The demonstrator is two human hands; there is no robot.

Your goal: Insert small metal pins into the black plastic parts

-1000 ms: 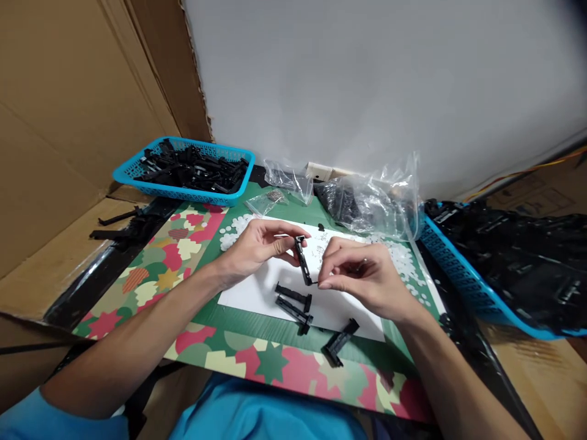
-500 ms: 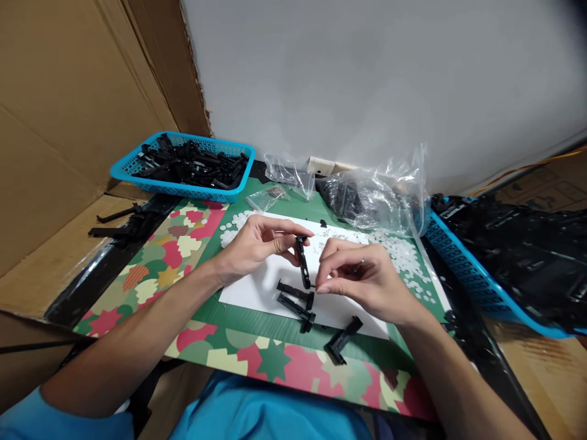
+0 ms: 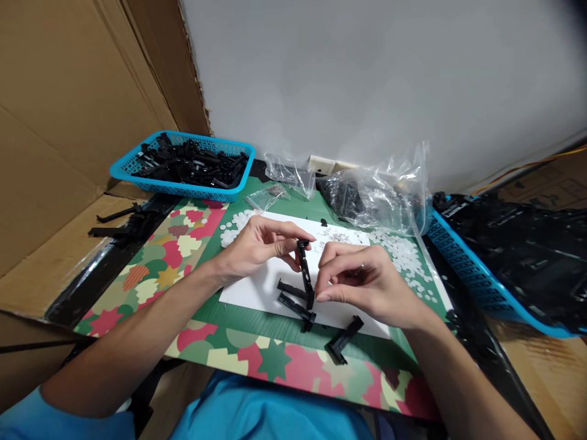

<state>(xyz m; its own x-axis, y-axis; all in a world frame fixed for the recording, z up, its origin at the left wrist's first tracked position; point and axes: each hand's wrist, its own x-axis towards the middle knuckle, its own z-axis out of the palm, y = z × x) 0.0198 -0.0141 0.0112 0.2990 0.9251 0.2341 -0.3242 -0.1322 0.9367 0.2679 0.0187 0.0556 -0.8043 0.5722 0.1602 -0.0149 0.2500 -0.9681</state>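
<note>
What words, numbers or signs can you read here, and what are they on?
There are none that I can read.
Cardboard box behind the right blue basket: faint marks, too dim and blurred to read.
Black part in the left hand: no readable writing.

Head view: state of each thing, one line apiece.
Left hand: closed on held black part
Right hand: pinched near its lower end; contents unclear
Held black part: tilted
Loose black parts: lying unheld
Left basket: filled
Right basket: heaped
Large clear bag: partly filled
White discs: scattered
</note>
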